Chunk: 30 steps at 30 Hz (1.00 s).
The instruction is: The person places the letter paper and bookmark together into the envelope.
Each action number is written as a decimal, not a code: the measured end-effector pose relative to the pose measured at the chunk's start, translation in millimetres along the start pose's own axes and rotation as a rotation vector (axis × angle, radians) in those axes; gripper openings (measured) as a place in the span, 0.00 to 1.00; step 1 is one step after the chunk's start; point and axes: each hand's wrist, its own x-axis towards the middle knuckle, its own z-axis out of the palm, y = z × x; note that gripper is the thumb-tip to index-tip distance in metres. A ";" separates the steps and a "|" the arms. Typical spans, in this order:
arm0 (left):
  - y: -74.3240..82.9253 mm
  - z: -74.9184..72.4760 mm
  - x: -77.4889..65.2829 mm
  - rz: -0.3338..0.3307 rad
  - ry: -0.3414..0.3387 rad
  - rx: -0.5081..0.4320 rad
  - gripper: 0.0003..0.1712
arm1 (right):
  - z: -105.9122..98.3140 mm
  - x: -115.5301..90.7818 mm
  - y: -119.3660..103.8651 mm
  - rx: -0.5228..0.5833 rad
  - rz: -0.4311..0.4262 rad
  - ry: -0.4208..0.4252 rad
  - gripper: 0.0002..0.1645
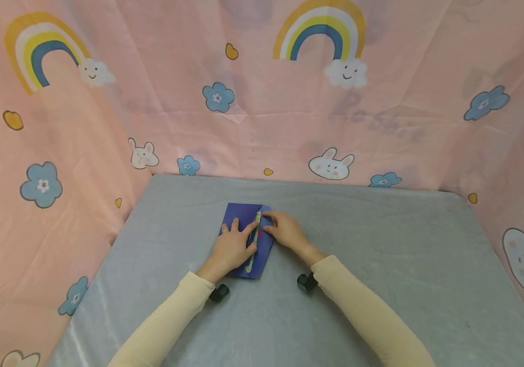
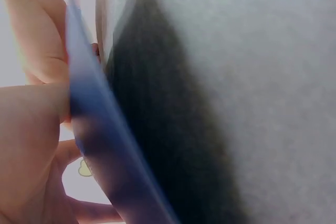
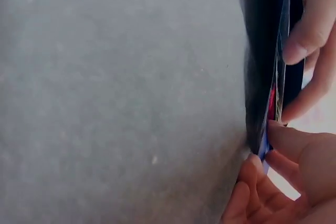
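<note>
A dark blue paper envelope [image 1: 242, 209] lies on the table, its flap [image 1: 265, 251] folded out to the right with a small red mark on it. Along the opening shows a narrow patterned strip [image 1: 250, 264], perhaps the edge of a card inside. My left hand [image 1: 231, 248] rests on the envelope with spread fingers, index finger and thumb by the strip. With thumb and fingertips my right hand [image 1: 289, 232] pinches the flap's outer edge. In the left wrist view the envelope [image 2: 113, 129] appears edge-on and blurred. The right wrist view shows the right hand [image 3: 299, 174] gripping the flap.
A grey cloth covers the table [image 1: 381, 265]. Pink curtains [image 1: 266, 132] printed with rainbows, rabbits and flowers stand behind it and at both sides. A dark wrist device [image 1: 307, 282] sits at the right cuff, another wrist device [image 1: 219, 293] at the left.
</note>
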 end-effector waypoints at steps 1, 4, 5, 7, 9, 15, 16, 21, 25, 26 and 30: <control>0.1 -0.1 0.1 -0.001 0.000 0.000 0.33 | -0.2 0.2 -0.4 -0.013 -0.002 -0.002 0.28; 0.4 0.0 0.2 -0.002 -0.004 0.000 0.33 | -0.4 -0.4 -2.4 -0.065 -0.011 -0.017 0.32; 0.5 0.1 0.3 -0.002 -0.006 -0.001 0.33 | -0.3 -0.8 -3.3 -0.082 -0.013 -0.019 0.34; 0.7 0.0 0.1 -0.001 -0.011 -0.004 0.33 | 0.2 -1.6 -4.8 -0.105 -0.013 -0.024 0.37; 0.8 -0.4 -0.1 -0.001 -0.014 -0.005 0.33 | 1.0 -2.5 -6.1 -0.132 -0.019 -0.017 0.39; 0.8 -0.7 -0.3 0.003 -0.010 -0.005 0.33 | 4.5 -5.4 -8.4 -0.196 -0.014 -0.005 0.43; 0.9 -0.8 -0.5 0.005 -0.008 -0.004 0.33 | 4.9 -5.9 -8.6 -0.198 -0.011 -0.006 0.43; 0.8 0.0 -0.2 0.002 -0.011 -0.006 0.33 | 5.9 -6.8 -5.9 -0.154 -0.004 -0.011 0.42; 0.6 -0.1 0.7 -0.003 -0.016 -0.005 0.33 | 4.0 -7.3 -5.3 -0.097 0.006 -0.025 0.40; 0.6 -0.3 0.8 -0.003 -0.015 -0.002 0.33 | 3.7 -7.5 -5.7 -0.095 0.005 -0.025 0.40; 0.5 -0.7 1.2 -0.007 -0.015 0.003 0.33 | 3.0 -8.5 -7.7 -0.104 0.005 -0.029 0.40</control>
